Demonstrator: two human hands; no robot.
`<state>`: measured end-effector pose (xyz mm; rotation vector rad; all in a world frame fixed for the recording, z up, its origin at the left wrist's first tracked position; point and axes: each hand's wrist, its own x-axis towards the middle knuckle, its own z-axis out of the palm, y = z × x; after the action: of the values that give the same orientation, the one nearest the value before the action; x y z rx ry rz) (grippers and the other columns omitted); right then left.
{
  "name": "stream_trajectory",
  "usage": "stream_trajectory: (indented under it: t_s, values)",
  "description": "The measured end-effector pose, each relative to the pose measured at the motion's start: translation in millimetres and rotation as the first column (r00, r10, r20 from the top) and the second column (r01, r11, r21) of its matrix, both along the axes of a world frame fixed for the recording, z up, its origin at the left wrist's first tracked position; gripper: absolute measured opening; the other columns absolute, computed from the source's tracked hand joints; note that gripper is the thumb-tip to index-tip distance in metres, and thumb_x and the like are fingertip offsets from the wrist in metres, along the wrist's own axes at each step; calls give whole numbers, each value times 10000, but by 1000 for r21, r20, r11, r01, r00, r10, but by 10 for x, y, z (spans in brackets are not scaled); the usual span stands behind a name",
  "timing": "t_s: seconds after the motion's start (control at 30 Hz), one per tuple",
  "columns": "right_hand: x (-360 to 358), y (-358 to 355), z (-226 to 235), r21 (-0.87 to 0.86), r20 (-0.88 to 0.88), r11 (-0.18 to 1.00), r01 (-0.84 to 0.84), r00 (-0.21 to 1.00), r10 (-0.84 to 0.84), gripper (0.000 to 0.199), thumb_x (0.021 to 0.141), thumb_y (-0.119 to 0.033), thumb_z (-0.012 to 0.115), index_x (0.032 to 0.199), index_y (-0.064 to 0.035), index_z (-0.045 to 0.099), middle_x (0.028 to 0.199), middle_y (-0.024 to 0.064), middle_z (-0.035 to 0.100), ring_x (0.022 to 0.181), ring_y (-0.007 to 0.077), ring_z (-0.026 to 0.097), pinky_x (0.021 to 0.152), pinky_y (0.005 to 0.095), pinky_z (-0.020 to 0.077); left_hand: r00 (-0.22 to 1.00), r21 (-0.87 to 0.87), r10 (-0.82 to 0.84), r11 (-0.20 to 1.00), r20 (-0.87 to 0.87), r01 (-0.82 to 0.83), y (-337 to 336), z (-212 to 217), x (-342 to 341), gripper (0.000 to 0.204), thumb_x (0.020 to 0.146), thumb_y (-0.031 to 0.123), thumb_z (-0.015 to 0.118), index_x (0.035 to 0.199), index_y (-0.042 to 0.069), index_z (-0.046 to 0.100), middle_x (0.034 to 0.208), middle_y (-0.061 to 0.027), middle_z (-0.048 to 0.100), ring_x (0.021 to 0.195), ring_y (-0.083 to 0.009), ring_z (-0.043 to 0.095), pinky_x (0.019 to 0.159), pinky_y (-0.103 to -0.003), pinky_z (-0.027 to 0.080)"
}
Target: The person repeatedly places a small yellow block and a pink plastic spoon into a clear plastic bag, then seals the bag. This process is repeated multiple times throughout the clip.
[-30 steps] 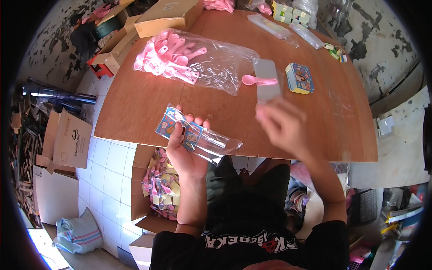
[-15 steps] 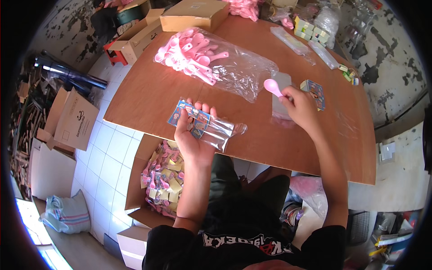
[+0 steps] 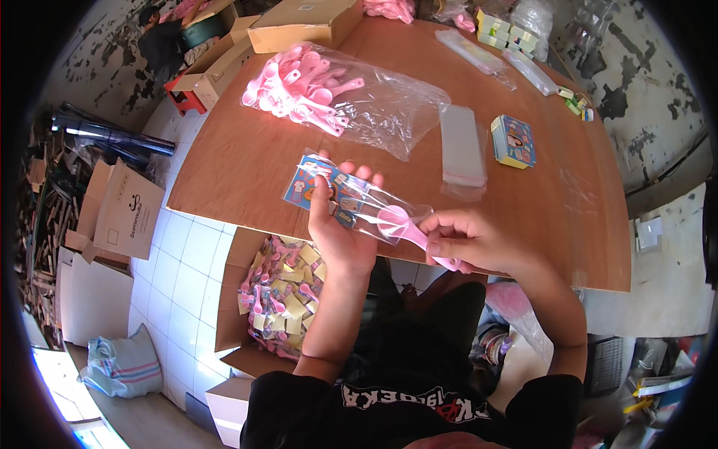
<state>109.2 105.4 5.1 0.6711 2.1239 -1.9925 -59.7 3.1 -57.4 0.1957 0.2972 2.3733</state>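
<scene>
Left hand (image 3: 345, 243) is gripping a clear sleeve (image 3: 380, 202) around a blue card (image 3: 341, 191). Right hand (image 3: 482, 241) is pinching a pink spoon (image 3: 408, 230), bowl pointing up-left along the sleeve's long axis.

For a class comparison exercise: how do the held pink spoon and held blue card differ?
The spoon is plain pink; the card is blue with multicoloured pictures. The spoon has a rounded bowl and a handle; the card is flat and rectangular. The right hand holds the spoon, the left hand the card. Both overlap the clear sleeve.
</scene>
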Motion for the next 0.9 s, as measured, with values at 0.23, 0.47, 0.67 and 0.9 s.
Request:
stream_trajectory:
  t_s: [0.23,0.47,0.67,0.9]
  values:
    - [53,69,-158,-196,-234,981,-4,971,-43,447,915,-85,599,1328,-5,447,965,71,639,711,89,567,584,220,471,992,-60,-94,994,-89,89,26,-12,149,428,991,268,470,1368,82,389,1059,-92,578,997,-239,580,935,-469,469]
    - [121,18,-240,-206,-300,916,344,869,-394,594,846,-42,706,1314,4,342,903,123,644,768,139,633,677,275,548,983,-109,-183,978,-29,178,86,-15,399,402,985,232,481,1345,75,397,1081,-99,558,1004,-241,580,917,-461,491]
    - [256,-48,-116,311,-539,865,393,823,-180,266,855,-59,708,1098,-7,612,849,47,641,762,93,610,674,228,512,876,-11,-467,882,124,472,144,-68,523,256,986,254,499,1139,52,528,1054,-118,600,1045,-260,582,940,-426,491]
    - [444,-4,413,636,-666,430,641,737,-114,130,812,-46,725,934,-12,694,870,50,661,726,96,585,660,226,470,761,-22,-620,773,191,634,206,37,584,412,974,409,498,1163,44,523,1189,-145,561,1195,-302,508,1060,-427,394]
